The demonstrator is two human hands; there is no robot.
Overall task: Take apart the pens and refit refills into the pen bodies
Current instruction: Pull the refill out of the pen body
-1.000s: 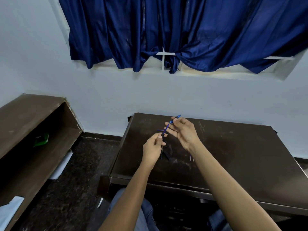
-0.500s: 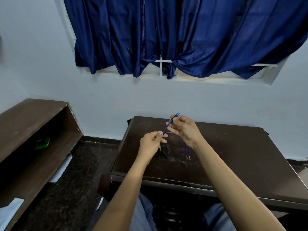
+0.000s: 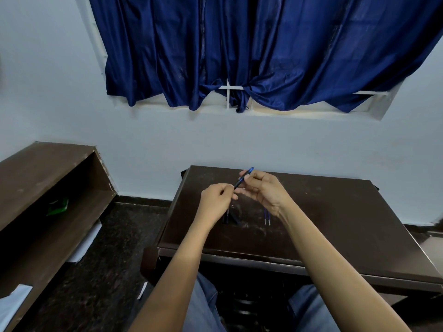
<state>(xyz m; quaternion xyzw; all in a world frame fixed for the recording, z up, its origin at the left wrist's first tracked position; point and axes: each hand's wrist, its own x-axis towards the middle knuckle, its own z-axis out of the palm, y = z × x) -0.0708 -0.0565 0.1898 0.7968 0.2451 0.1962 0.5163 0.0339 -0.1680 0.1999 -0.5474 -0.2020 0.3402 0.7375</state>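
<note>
A blue and black pen (image 3: 244, 177) is held above the dark table (image 3: 335, 212), tilted with its blue end up and away. My right hand (image 3: 262, 190) grips its upper part between thumb and fingers. My left hand (image 3: 217, 200) pinches its lower black end with curled fingers. On the table below my hands lie dark pen parts (image 3: 231, 216), partly hidden by my left hand. Two blue refills (image 3: 267, 218) lie side by side just under my right wrist.
A brown shelf unit (image 3: 48, 188) stands to the left with a green object (image 3: 58, 207) inside it. Blue curtains (image 3: 263, 51) hang over the window on the wall behind the table. My knees in jeans sit under the table's front edge.
Both hands have drawn closer together along the pen, and less of its shaft shows between them. The two refills on the table have come into view beside my right wrist.
</note>
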